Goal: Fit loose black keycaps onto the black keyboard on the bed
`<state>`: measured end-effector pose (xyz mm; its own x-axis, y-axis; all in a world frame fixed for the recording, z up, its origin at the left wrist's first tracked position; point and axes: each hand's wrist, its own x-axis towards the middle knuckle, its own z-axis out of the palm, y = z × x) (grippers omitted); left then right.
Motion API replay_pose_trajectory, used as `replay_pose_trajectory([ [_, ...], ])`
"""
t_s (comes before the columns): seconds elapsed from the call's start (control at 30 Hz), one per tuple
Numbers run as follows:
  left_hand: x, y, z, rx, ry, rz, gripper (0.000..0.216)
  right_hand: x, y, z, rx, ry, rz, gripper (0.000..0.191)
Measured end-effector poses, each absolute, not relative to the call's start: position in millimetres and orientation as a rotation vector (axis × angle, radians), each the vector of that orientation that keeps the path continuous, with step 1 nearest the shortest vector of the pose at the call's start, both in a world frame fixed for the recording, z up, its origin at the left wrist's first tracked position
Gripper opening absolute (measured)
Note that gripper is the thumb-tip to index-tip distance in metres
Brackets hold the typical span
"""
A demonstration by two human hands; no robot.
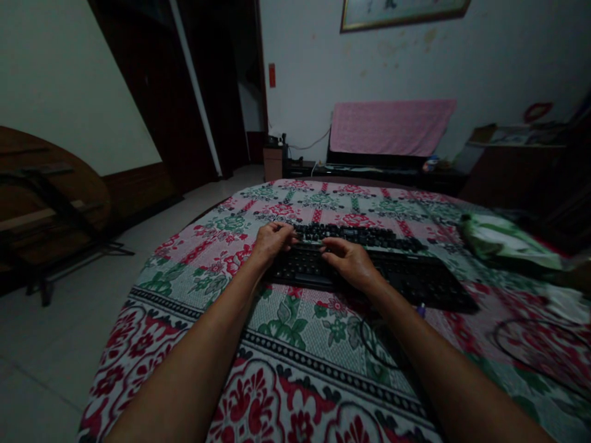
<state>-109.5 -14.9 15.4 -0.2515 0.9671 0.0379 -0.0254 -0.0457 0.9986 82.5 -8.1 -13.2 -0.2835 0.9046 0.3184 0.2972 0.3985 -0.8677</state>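
Note:
A black keyboard lies across the patterned tablecloth, its left part looking stripped of keycaps. Just behind it, small black keycaps stretch in a long loose band. My left hand is over the keyboard's left end, beside the keycaps, with thumb and fingers drawn together. Over the middle of the keyboard is my right hand, its fingers curled toward the thumb and pointing at the left hand. Whatever small thing may be between the fingertips of either hand is too dark and small to make out.
A green and white bag rests at the table's right, near white tissue and a looping black cable. A purple object shows beside my right forearm. A folded round table leans at left.

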Motion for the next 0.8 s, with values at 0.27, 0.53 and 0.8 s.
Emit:
replay_pose_trajectory([
  [0.27, -134, 9, -8, 0.997, 1.379, 1.614, 0.031, 87, -4, -17, -1.166, -1.926, 0.643, 0.023],
  [0.53, -135, 12, -16, 1.028, 1.457, 1.646, 0.029, 67, 21, 2, -1.349, -2.024, 0.493, 0.027],
  [0.8, -132, 7, -15, 0.998, 1.434, 1.615, 0.031, 35, 52, 3, -1.453, -2.197, 0.369, 0.028],
])
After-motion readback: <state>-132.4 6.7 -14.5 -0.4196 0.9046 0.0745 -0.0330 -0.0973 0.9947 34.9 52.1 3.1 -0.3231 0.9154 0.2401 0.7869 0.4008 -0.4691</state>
